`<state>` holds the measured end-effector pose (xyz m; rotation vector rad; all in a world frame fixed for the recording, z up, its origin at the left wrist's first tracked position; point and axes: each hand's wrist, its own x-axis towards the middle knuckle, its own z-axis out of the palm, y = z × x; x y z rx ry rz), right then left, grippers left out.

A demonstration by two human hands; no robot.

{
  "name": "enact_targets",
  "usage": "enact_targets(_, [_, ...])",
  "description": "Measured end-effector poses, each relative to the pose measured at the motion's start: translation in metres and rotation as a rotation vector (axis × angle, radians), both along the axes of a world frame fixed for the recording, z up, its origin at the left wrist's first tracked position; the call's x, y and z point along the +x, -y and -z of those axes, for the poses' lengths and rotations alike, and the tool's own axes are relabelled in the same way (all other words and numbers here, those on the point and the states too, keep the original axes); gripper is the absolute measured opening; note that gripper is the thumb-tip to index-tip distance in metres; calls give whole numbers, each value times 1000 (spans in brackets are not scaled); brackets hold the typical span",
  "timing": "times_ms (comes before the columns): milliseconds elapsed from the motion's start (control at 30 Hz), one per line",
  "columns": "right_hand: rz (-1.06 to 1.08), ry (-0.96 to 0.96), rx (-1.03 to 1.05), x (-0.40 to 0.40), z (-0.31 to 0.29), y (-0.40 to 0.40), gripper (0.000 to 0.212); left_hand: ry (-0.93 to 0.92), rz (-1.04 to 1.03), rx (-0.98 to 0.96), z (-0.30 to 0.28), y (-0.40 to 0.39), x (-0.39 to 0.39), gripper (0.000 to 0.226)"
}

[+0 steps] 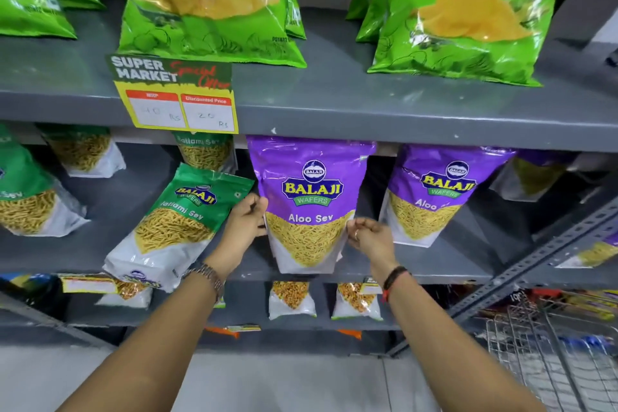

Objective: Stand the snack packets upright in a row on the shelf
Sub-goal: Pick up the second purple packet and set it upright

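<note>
Spanning the view: grey metal shelf (334, 110), big green chip bags (207, 3) up top. Middle shelf level: purple Aloo Sev packet (311, 204) upright at the front edge, a second purple packet (434, 191) to its right, green Ratlami Sev packet (187, 221) tilted on its left. Left hand (245, 224) grips the Aloo Sev packet's left edge, right hand (368, 237) pinches its right edge. Price tag (177, 97) on shelf lip.

Grey metal shelving (368, 110) over a pale floor (267, 385), wire trolley (548, 344) at right
</note>
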<state>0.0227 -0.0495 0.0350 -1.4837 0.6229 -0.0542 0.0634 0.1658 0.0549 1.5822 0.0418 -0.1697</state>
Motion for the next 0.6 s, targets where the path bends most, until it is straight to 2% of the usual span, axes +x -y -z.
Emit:
enact_targets(100, [18, 44, -54, 25, 6, 5, 35, 6, -65, 47, 7, 14, 29, 16])
enact_targets(233, [-54, 43, -140, 44, 22, 14, 23, 19, -172, 158, 28, 21, 50, 25])
enact_targets(300, [-77, 5, -236, 48, 34, 20, 8, 13, -181, 194, 36, 18, 51, 25])
enact_targets(367, [-134, -99, -345, 40, 40, 23, 10, -6, -178, 184, 33, 14, 48, 13])
enact_targets(400, [-184, -152, -336, 32, 40, 21, 16, 4, -190, 184, 30, 9, 45, 13])
enact_targets(467, [-280, -221, -293, 16, 40, 12, 26, 71, -219, 230, 27, -10, 43, 28])
enact_targets(600, [-508, -221, -189, 5, 38, -43, 26, 156, -290, 404, 23, -76, 39, 26])
